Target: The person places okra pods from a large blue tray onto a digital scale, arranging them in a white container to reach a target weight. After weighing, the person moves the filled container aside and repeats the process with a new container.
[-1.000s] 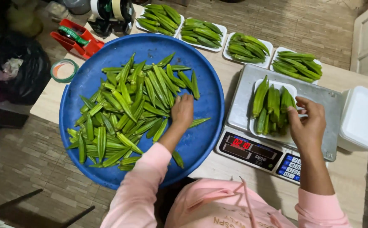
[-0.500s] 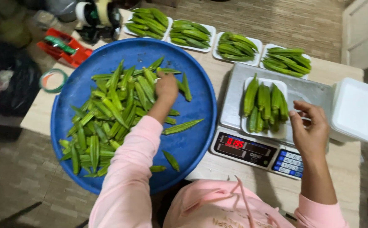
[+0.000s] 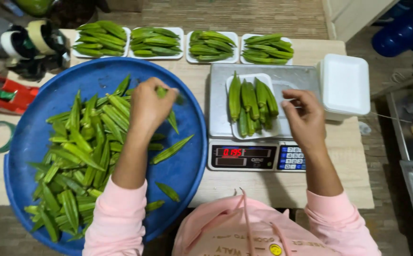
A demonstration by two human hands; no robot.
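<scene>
Now, left hand [image 3: 149, 106]: closed around an okra pod [image 3: 161, 91] at the far side of the blue basin [image 3: 187, 142], left of the scale [image 3: 258, 156], probably a pod picked for weighing.
Right hand [image 3: 306, 118]: fingers loosely curled, holding nothing I can see, just right of the white tray [image 3: 263, 78] on the scale, perhaps to steady it.
Change: half a second ago the left hand lay lower in the pile; the right hand stays beside the tray.
</scene>
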